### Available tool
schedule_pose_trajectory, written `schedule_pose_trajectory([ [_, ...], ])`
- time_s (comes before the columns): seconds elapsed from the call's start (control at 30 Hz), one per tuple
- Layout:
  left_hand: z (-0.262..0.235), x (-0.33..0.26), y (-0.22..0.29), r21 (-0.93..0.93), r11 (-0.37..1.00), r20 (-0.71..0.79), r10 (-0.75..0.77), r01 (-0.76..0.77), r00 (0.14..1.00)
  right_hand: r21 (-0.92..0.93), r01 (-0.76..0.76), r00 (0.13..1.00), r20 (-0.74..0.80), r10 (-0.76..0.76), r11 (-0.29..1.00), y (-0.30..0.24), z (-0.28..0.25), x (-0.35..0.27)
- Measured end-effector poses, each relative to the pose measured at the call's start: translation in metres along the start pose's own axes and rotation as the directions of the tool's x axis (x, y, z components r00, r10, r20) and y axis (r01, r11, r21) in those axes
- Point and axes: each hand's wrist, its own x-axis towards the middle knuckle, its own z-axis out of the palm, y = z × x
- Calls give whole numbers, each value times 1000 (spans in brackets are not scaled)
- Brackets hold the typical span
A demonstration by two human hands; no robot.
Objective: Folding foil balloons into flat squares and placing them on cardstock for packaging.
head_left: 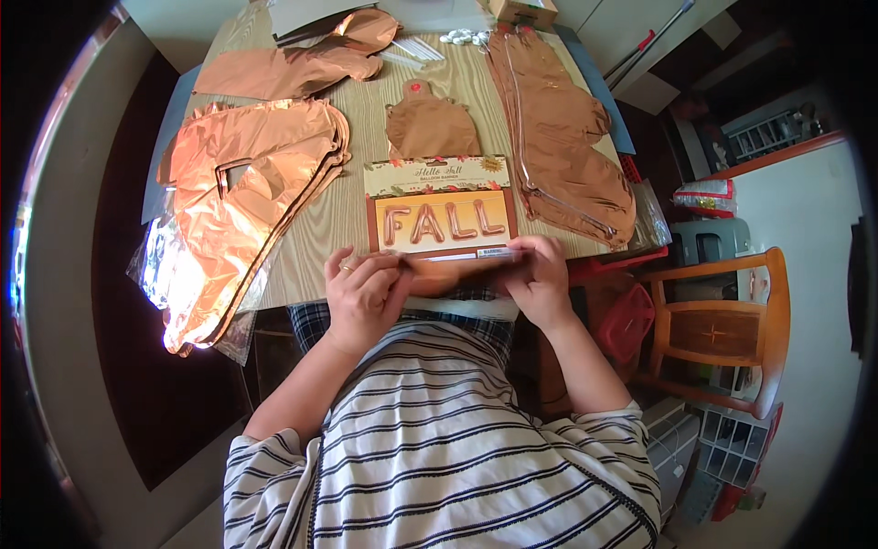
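Overhead view, person in striped shirt [457, 439] at table w/ both hands on a card [441, 206]. Card is at table's near edge, picture side up, leafy header, photo of coppery letter balloons. L hand [364, 284]: fingers curled tight at card's near L corner. R hand [540, 279]: thumb & fingers pinching near R corner. Brownish part below card's near edge is blurred; can't tell if it's a bent flap.

Risks (judgement): uneven pull btwn hands could crease or tear card; a loose pinch could let it drop, b/c near edge overhangs. L forearm swinging out could drag the near foil [247, 183], L of card, off table, as its tip hangs over the edge. A bump could scatter the straws [416, 50] & white coils [465, 37] beyond card.

Surface: wood-grain table [366, 119]. Small brown foil [432, 128] just beyond card; can't tell if touching. Far foil [302, 69] beyond & L of card; long brown foil [567, 137] to its R. Clear bag [151, 256] under near foil. Carton [523, 11] well beyond card.

Room: wooden chair [777, 311] R of card, grey crate [732, 448] nearer the person, white walls, bright glare far L.
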Motion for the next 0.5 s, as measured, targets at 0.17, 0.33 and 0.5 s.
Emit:
schedule_pose_trajectory([
  [0.17,6,3,2,-30,998,-88,-50,48,995,-145,-106,985,-150,84,984,-14,17,-6],
  [0.33,1,-2,2,-45,998,-78,-40,36,996,-363,223,963,-61,-262,905,-42,18,-27],
  [0.5,-6,-12,1,-118,993,-59,15,-22,998,-418,282,959,107,-261,863,-48,30,-14],
])
